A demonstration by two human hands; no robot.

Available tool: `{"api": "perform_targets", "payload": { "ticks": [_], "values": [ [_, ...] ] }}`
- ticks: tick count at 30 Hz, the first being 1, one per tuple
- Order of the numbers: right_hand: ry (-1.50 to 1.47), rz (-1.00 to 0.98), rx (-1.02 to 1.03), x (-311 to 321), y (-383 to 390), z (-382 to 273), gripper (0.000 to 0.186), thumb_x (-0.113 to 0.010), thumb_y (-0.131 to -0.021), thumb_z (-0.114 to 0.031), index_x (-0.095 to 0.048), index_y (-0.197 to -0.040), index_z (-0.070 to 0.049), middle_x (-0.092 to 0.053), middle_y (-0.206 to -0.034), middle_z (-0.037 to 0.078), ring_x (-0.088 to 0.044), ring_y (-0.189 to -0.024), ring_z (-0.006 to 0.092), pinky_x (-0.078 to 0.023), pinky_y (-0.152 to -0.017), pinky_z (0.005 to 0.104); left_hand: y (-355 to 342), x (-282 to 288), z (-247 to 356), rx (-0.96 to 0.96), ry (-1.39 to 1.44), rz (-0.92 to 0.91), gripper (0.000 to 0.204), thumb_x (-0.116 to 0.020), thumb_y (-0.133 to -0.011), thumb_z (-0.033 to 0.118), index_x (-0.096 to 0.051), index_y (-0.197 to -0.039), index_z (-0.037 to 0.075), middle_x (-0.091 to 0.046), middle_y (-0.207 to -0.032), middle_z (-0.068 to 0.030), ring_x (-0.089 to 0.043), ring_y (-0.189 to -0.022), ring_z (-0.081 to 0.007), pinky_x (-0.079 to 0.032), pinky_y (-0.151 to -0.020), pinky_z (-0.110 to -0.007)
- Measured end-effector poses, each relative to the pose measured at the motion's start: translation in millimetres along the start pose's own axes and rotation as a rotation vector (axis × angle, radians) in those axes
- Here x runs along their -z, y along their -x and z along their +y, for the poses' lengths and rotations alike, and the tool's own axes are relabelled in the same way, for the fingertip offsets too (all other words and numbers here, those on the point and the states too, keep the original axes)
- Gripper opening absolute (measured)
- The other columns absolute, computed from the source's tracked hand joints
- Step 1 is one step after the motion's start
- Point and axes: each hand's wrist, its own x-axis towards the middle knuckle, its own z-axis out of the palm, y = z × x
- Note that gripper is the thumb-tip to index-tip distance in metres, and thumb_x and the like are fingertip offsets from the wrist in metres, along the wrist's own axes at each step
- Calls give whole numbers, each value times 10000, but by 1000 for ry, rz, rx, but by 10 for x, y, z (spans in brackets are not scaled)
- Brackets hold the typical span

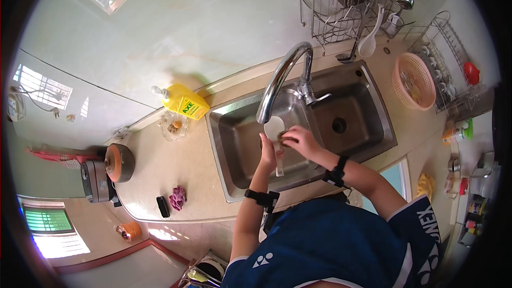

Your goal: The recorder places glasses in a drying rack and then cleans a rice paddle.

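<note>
Over the left basin of the steel sink [234, 169], my left hand [268, 151] is closed around a white spoon [274, 126]. Its broad rounded head points toward the tap, and its handle sticks out below the hand. My right hand [302, 142] pinches a small brownish scrubber [282, 138] against the spoon, near where head meets handle. The fingers partly cover both things. Just above the spoon's head hangs the spout of the curved chrome tap [265, 111]; I cannot make out any running water.
Left of the sink stand a yellow pump bottle [188, 102] and a clear glass dish [173, 126]. A purple cloth [177, 198] and a black case [162, 207] lie farther left. At right are a pink basket [399, 82] and a wire dish rack [448, 48]; a utensil rack [320, 34] stands behind.
</note>
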Motion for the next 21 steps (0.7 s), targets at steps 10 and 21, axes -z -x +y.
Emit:
{"api": "perform_targets", "payload": {
  "ticks": [10, 21],
  "values": [
    [60, 78, 42, -501, -170, 183, 95, -588, -615, -24, -567, -707, -26, -515, -765, 87, -499, -734, 251, -408, -631, 321, 43, -40, 40, -14, 4, 74, 572, -219, -744, 659, -473, -777, 147, -446, -602, 16, -379, -440, -76, -283, -389, -197],
    [52, 63, -10, -421, -546, 262, 89, -580, -649, -55, -552, -724, -16, -496, -720, 114, -486, -732, 281, -396, -627, 339, 106, -127, 177, 0, -55, 63, 540, -243, -751, 643, -432, -930, 171, -418, -675, 17, -329, -460, -69, -238, -391, -183]
  ]
}}
